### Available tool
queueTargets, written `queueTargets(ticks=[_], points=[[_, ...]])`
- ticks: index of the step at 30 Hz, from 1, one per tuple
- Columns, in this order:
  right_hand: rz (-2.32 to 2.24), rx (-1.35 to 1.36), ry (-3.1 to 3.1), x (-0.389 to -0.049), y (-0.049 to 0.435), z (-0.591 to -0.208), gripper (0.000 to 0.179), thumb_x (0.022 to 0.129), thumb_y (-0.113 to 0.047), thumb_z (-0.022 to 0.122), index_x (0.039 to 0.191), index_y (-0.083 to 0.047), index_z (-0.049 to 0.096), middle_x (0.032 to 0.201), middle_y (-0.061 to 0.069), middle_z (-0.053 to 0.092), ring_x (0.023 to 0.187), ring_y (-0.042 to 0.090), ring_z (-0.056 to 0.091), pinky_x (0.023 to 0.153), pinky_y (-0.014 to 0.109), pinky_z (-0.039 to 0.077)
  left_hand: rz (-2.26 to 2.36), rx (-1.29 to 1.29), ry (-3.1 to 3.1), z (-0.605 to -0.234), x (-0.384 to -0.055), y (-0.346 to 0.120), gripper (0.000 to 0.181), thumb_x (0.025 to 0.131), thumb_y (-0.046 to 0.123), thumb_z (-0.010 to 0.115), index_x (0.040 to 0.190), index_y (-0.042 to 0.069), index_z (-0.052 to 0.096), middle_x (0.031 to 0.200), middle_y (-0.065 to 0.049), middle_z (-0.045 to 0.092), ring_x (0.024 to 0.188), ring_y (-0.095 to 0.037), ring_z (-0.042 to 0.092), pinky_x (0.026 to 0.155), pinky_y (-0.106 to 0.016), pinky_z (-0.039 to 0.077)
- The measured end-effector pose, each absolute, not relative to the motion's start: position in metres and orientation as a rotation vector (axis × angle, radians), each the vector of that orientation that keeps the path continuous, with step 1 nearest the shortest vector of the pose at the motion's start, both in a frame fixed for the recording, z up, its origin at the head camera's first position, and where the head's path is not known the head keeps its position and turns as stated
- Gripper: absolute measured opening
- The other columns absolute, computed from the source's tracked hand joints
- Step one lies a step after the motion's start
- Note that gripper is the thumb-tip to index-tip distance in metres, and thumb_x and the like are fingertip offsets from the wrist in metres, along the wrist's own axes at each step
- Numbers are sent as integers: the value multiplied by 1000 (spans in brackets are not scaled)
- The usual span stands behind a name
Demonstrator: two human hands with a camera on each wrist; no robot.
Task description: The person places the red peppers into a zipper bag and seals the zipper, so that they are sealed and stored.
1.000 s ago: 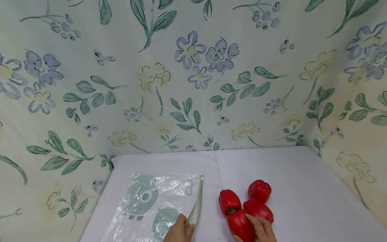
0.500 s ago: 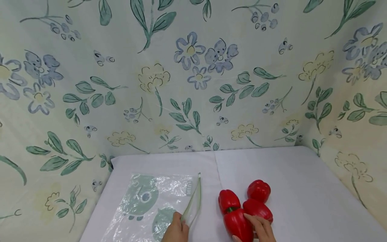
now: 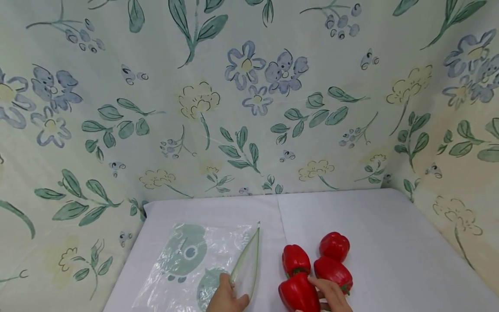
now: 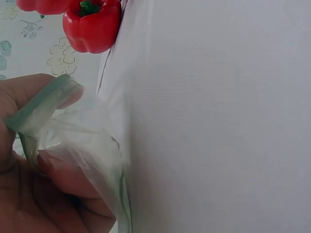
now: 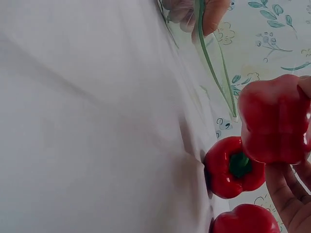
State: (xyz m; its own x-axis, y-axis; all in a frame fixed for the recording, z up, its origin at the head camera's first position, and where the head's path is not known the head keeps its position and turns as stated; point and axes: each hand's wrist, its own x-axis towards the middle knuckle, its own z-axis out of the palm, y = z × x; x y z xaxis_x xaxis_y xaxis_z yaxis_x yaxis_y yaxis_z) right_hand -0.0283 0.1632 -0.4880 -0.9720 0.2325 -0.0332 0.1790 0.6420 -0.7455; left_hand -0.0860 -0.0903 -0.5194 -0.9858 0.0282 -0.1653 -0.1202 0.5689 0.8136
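A clear zip bag (image 3: 187, 255) with a green cartoon print lies flat on the left of the table. My left hand (image 3: 227, 295) grips the bag's green-edged mouth (image 3: 255, 255), which gapes on its right side. In the left wrist view the thumb and fingers spread the plastic apart. My right hand (image 3: 331, 294) holds a red bell pepper (image 5: 276, 121) between thumb and fingers, raised off the cloth in the right wrist view. Behind it lies another red bell pepper (image 3: 296, 259). Two more peppers, a nearer one (image 3: 333, 272) and a farther one (image 3: 334, 246), rest to the right.
A white cloth (image 3: 390, 242) covers the table. Floral fabric (image 3: 249, 108) hangs along the back and sides. The cloth's seam (image 3: 280, 216) runs between the bag and the peppers.
My right hand has lifted the near pepper and shifted it slightly left, away from the others. My left hand has moved a little left, and the bag's mouth has opened wider.
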Motion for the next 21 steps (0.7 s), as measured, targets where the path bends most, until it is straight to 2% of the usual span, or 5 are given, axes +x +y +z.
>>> queueTargets(ticks=[5,10,12,17,21], points=[[1271,-434,-2711,-29,159,-479,107,43,-64,96,134,-27,53,121,-3,59,97,19,62,72,31,62,1294,-205,2775,-512,-84,-84,54,77,28,82,104,6,40,75,-6,56,68,-21,57,62,-40,50],[1333,-530,-2655,-32,155,-476,111,48,-64,95,142,-26,49,125,-1,62,101,21,64,76,33,63,1321,-276,2938,-504,-83,-80,35,91,31,72,92,12,43,61,0,52,57,-14,51,54,-32,42],[1369,-541,-2640,-35,155,-475,110,52,-63,94,144,-25,48,127,2,64,104,22,65,77,34,63,1333,-285,2980,-500,-82,-81,29,94,29,69,89,14,45,57,3,49,54,-12,49,53,-29,39],[1472,-523,-2630,-40,154,-469,108,56,-57,95,145,-21,46,134,7,60,112,26,64,77,39,63,1298,-280,3069,-491,-81,-83,29,92,28,70,82,17,46,55,6,45,53,-11,45,52,-28,36],[1532,-461,-2598,-47,150,-460,106,56,-48,97,144,-22,45,133,5,54,113,28,61,76,38,63,1279,-294,3112,-487,-80,-82,33,92,30,72,78,18,45,53,7,40,49,-8,40,49,-26,33]])
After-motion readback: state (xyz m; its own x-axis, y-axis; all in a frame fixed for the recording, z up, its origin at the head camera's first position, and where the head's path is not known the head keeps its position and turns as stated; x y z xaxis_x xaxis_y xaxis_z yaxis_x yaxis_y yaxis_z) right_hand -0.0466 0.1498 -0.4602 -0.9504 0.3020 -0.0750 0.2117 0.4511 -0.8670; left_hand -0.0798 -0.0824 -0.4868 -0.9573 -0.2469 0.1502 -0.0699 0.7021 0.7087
